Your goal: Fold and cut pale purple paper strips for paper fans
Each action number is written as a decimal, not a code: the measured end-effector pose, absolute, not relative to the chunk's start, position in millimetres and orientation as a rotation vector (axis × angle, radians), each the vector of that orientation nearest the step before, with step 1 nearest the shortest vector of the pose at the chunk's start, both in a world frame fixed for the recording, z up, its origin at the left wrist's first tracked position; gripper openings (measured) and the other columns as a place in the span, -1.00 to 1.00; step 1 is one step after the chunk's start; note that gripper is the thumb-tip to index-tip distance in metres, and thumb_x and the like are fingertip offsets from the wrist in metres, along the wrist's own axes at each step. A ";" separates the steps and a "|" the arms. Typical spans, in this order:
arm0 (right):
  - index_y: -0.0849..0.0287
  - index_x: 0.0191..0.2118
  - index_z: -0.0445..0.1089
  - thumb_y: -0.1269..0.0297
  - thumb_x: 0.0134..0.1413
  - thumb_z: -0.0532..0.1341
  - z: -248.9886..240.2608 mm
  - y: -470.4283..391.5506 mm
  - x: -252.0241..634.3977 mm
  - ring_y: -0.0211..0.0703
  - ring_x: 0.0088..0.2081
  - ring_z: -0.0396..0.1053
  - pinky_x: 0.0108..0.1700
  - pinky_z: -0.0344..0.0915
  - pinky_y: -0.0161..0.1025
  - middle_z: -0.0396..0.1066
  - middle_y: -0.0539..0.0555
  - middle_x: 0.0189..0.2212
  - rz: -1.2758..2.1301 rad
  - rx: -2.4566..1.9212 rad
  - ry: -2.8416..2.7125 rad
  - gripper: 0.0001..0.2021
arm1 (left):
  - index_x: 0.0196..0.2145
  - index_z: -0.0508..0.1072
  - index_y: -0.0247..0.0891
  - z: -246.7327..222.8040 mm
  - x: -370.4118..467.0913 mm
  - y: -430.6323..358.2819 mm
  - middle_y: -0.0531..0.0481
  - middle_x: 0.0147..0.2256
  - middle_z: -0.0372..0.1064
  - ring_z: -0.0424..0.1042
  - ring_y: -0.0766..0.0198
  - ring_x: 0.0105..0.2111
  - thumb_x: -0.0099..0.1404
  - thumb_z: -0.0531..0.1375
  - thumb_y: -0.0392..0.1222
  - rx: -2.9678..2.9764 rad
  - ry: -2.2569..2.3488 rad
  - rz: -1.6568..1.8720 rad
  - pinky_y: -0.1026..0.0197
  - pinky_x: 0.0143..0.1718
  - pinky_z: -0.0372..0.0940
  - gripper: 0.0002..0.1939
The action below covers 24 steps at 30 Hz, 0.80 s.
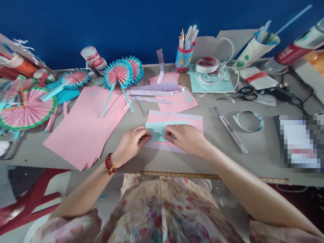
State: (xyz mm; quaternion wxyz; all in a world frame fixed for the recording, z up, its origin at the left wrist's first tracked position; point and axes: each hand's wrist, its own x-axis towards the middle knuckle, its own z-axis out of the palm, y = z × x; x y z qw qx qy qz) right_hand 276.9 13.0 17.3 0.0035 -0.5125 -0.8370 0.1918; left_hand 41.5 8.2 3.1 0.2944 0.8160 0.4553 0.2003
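Note:
Both hands work on a light blue paper strip (159,128) in front of me. My left hand (131,141) pinches its left end, fingers closed. My right hand (186,138) has its fingers pressed together on the strip's near edge, right of the left hand. Under the strip lies a pink sheet with pale lilac bands (174,116) along its far and near edges. Just beyond it are several lilac paper strips (154,91) and a smaller pink piece (177,104). The right hand and forearm hide part of the strip and the sheet.
Left lie stacked pink sheets (81,128) and folded paper fans (117,74). A utility knife (231,131), a tape loop (249,121), scissors (244,94) and a phone-like device (300,143), blurred out, are on the right. A pen cup (184,59) and tape roll (207,64) stand behind.

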 end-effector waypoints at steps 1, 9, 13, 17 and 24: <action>0.13 -0.25 0.40 0.21 0.32 0.15 17.6 13.5 276.7 -0.19 -0.34 0.37 -0.40 -0.08 -0.28 0.49 -0.01 -0.37 0.614 -1.604 -2.620 -0.85 | -0.30 0.46 -0.24 3.1 41.4 7.9 0.06 -0.34 0.39 0.37 0.31 -0.34 0.42 0.16 -0.26 2.178 1.204 0.528 0.29 -0.31 0.18 -0.88; 0.12 -0.26 0.39 0.20 0.29 0.19 17.5 16.7 277.3 -0.22 -0.35 0.36 -0.42 -0.09 -0.29 0.50 -0.04 -0.36 0.667 -1.604 -2.615 -0.86 | -0.28 0.44 -0.25 -0.4 38.1 8.7 0.01 -0.31 0.39 0.37 0.27 -0.31 0.45 0.12 -0.23 2.234 1.153 0.496 0.25 -0.28 0.20 -0.85; 0.12 -0.27 0.39 0.19 0.29 0.19 15.5 16.6 277.7 -0.22 -0.36 0.36 -0.42 -0.09 -0.29 0.50 -0.04 -0.36 0.673 -1.608 -2.602 -0.86 | -0.29 0.43 -0.25 -0.3 38.5 8.8 0.01 -0.33 0.36 0.35 0.27 -0.33 0.46 0.12 -0.23 2.253 1.161 0.488 0.26 -0.30 0.18 -0.85; 0.12 -0.26 0.40 0.20 0.29 0.18 15.4 16.4 277.2 -0.22 -0.36 0.36 -0.42 -0.09 -0.29 0.50 -0.03 -0.36 0.661 -1.616 -2.601 -0.86 | -0.29 0.42 -0.26 1.3 39.8 8.2 0.02 -0.34 0.36 0.35 0.28 -0.32 0.45 0.12 -0.25 2.246 1.158 0.489 0.27 -0.31 0.17 -0.86; 0.12 -0.30 0.39 0.23 0.28 0.17 18.2 17.9 276.5 -0.23 -0.35 0.36 -0.41 -0.07 -0.29 0.50 -0.04 -0.35 0.709 -1.620 -2.589 -0.86 | -0.29 0.44 -0.25 1.0 39.1 10.9 0.01 -0.33 0.37 0.36 0.27 -0.33 0.45 0.11 -0.20 2.233 1.176 0.451 0.26 -0.32 0.17 -0.83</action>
